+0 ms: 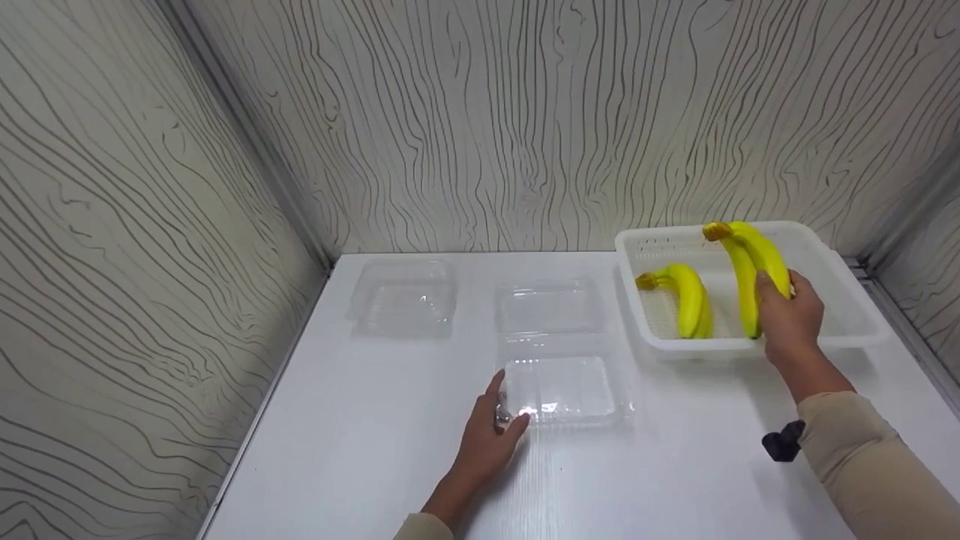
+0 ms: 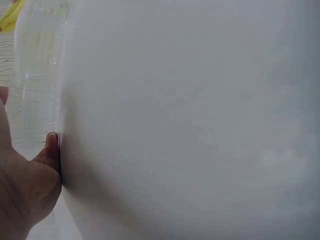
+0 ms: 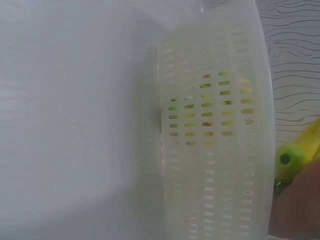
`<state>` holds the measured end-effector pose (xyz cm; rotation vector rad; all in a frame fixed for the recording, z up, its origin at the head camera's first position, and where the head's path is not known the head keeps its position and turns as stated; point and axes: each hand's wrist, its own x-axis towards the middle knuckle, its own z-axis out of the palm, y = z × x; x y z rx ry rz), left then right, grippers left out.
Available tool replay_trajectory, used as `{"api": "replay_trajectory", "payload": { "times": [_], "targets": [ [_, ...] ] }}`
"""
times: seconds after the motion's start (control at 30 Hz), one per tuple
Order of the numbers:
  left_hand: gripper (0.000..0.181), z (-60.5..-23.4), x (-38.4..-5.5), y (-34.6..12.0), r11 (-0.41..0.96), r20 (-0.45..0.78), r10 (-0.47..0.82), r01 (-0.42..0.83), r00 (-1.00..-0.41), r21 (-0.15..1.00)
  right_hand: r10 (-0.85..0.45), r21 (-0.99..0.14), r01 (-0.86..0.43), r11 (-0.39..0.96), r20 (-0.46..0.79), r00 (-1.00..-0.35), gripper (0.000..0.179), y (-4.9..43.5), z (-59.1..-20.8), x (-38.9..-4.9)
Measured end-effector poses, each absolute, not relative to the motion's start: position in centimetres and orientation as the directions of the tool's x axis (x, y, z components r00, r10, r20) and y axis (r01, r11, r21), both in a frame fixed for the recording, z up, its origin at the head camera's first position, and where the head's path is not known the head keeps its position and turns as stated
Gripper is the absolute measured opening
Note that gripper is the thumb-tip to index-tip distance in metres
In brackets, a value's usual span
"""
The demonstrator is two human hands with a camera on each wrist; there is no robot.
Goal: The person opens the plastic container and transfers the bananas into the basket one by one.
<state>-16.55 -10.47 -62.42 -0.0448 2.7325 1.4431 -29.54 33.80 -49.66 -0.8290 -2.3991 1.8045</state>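
Note:
My right hand (image 1: 791, 315) grips a bunch of yellow bananas (image 1: 761, 259) over the white basket (image 1: 859, 300), its brown stem end pointing to the back. In the right wrist view a green-tipped banana end (image 3: 290, 160) shows beside that hand, past the basket's slotted wall. A second banana bunch (image 1: 691, 300) lies in the basket's left part. My left hand (image 1: 484, 435) rests at the left front corner of an opened clear plastic clamshell box (image 1: 562, 386), thumb at its front edge and fingers along its side. In the left wrist view the thumb (image 2: 51, 147) touches the box wall.
More clear plastic boxes (image 1: 403, 296) sit at the back left of the white table (image 1: 360, 450). The opened box's other half (image 1: 551, 307) lies toward the back wall. Wood-grain panels (image 1: 480, 127) close off the back and both sides.

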Motion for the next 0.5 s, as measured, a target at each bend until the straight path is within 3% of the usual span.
{"api": "replay_trajectory", "payload": {
  "times": [0.5],
  "targets": [
    [0.085,-62.4,-16.6,-10.3,0.563,-0.083,-0.014,-0.077,-0.996,0.823,0.338,-0.753,0.509,0.417,-0.391,-0.856,0.075,34.9,-49.7,-32.1]
  ]
}}
